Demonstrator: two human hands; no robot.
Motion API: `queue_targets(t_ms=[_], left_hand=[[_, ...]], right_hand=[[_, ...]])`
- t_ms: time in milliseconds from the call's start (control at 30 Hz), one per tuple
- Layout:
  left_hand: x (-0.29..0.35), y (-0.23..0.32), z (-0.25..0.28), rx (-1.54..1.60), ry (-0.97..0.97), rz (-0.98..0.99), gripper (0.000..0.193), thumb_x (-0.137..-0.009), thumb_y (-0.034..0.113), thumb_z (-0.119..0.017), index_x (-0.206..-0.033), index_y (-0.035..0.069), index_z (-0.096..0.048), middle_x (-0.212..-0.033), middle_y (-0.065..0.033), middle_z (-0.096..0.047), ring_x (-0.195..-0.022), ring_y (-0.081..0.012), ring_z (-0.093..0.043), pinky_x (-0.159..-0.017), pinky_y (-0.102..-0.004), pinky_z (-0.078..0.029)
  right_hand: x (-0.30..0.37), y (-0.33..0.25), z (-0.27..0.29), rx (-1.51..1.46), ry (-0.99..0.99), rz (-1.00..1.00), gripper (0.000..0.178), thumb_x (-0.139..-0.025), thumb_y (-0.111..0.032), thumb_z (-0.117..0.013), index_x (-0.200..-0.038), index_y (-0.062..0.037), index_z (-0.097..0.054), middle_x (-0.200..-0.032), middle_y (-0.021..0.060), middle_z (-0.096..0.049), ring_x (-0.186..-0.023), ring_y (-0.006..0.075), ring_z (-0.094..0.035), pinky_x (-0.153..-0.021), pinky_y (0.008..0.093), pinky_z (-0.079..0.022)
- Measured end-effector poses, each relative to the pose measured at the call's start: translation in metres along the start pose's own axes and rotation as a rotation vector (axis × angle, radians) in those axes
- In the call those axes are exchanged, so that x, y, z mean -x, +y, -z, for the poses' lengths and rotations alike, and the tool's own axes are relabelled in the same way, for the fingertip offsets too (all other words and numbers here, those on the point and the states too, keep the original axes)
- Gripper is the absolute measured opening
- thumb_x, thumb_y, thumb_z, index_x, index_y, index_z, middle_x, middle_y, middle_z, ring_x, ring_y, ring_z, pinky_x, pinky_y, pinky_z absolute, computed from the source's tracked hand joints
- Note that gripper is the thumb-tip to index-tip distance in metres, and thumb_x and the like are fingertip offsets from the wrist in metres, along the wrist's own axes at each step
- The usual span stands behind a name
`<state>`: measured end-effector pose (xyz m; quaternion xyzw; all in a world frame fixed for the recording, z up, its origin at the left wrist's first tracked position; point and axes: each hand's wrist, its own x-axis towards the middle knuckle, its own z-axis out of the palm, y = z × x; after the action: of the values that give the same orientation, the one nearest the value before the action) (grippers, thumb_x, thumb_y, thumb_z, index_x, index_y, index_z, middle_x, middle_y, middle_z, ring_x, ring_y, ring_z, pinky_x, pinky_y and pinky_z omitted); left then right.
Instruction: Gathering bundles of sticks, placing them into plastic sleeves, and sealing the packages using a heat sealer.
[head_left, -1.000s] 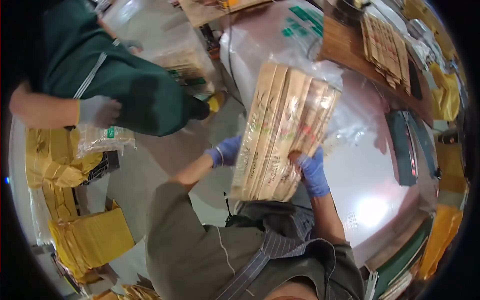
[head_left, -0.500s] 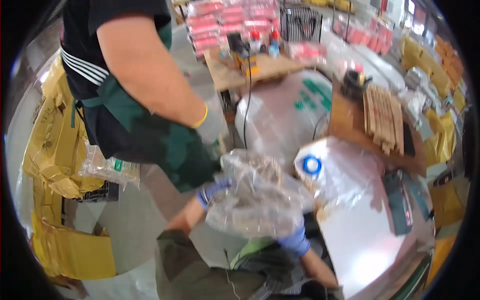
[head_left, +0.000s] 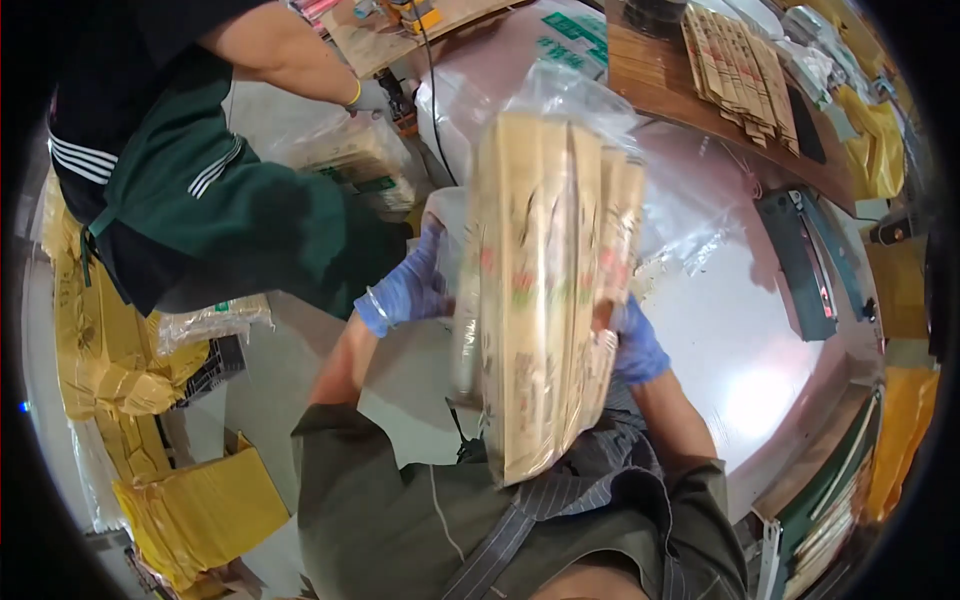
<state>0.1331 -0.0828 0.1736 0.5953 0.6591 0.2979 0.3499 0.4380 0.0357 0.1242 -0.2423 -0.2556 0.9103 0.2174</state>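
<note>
Between my hands a thick bundle of flat brown paper bags [head_left: 535, 300], printed in red and green, stands tilted up in front of my body. Clear plastic [head_left: 570, 95] wraps it and sticks out loosely past its far end. My left hand [head_left: 410, 280], in a blue-purple glove, grips the bundle's left side. On the opposite side my right hand [head_left: 640, 345], gloved alike, is closed on the edge, its fingertips partly hidden by the bundle.
A co-worker in a green apron [head_left: 240, 220] stands at the left, a gloved hand by a wooden table [head_left: 450, 25]. A white worktop [head_left: 720, 390] holds a dark sealing device [head_left: 800, 265]. Brown bags [head_left: 740, 75] lie on a board. Yellow-wrapped packages [head_left: 205, 510] sit at lower left.
The bundle has come up toward me and turned, so its printed paper bags now show where crumpled clear plastic did before. My hands rose with it. The co-worker's gloved hand appears further left.
</note>
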Motion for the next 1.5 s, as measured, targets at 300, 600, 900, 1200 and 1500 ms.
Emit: queue_targets(t_ms=[300, 600, 900, 1200, 1500], left_hand=[[0.008, 0.026, 0.041, 0.23, -0.089, -0.287, 0.113, -0.064, 0.054, -0.068, -0.139, 0.0, -0.002, -0.143, -0.0196, -0.011, -0.131, -0.0222, -0.019, -0.106, -0.0351, -0.014], [0.007, 0.005, 0.034, 0.665, 0.139, 0.052, 0.058, -0.081, 0.017, -0.055, -0.133, 0.007, -0.033, -0.129, -0.0105, -0.043, -0.112, -0.0205, -0.047, -0.094, -0.034, -0.039], [-0.007, 0.027, 0.04, 0.201, 0.063, 0.013, 0.042, -0.077, 0.006, -0.055, -0.119, 0.001, -0.048, -0.111, -0.0106, -0.056, -0.103, -0.0209, -0.053, -0.095, -0.0316, -0.037], [-0.017, 0.036, 0.059, -0.083, -0.201, -0.262, 0.051, -0.075, 0.006, -0.057, -0.123, -0.002, -0.04, -0.117, -0.0116, -0.051, -0.109, -0.0161, -0.047, -0.096, -0.0296, -0.033], [0.002, 0.049, 0.048, 0.202, -0.066, -0.165, 0.073, -0.073, 0.017, -0.063, -0.134, -0.002, -0.027, -0.128, -0.0101, -0.045, -0.118, -0.015, -0.041, -0.1, -0.0279, -0.029]], right_hand=[[-0.051, -0.014, -0.076, 1.242, 0.241, 0.905, 0.045, -0.064, -0.026, -0.069, -0.099, -0.0017, -0.057, -0.095, 0.0142, -0.059, -0.083, 0.0316, -0.059, -0.071, 0.0375, -0.049], [-0.005, 0.019, -0.051, 1.106, -0.003, 0.928, 0.075, -0.06, -0.022, -0.077, -0.122, -0.0036, -0.041, -0.102, 0.0134, -0.058, -0.09, 0.0245, -0.059, -0.077, 0.0323, -0.046], [-0.044, 0.097, 0.008, 1.125, -0.136, 0.787, 0.071, -0.06, -0.02, -0.074, -0.118, 0.0027, -0.04, -0.108, 0.0224, -0.051, -0.098, 0.0378, -0.051, -0.085, 0.04, -0.042], [-0.004, 0.02, -0.061, 1.261, -0.104, 1.031, 0.068, -0.058, -0.022, -0.073, -0.116, -0.0017, -0.043, -0.098, 0.0176, -0.054, -0.088, 0.0341, -0.056, -0.072, 0.0385, -0.046], [-0.04, 0.039, -0.005, 1.806, 0.098, 0.198, 0.071, -0.063, -0.024, -0.068, -0.121, 0.0012, -0.036, -0.105, 0.0196, -0.053, -0.094, 0.0311, -0.055, -0.079, 0.0379, -0.046]])
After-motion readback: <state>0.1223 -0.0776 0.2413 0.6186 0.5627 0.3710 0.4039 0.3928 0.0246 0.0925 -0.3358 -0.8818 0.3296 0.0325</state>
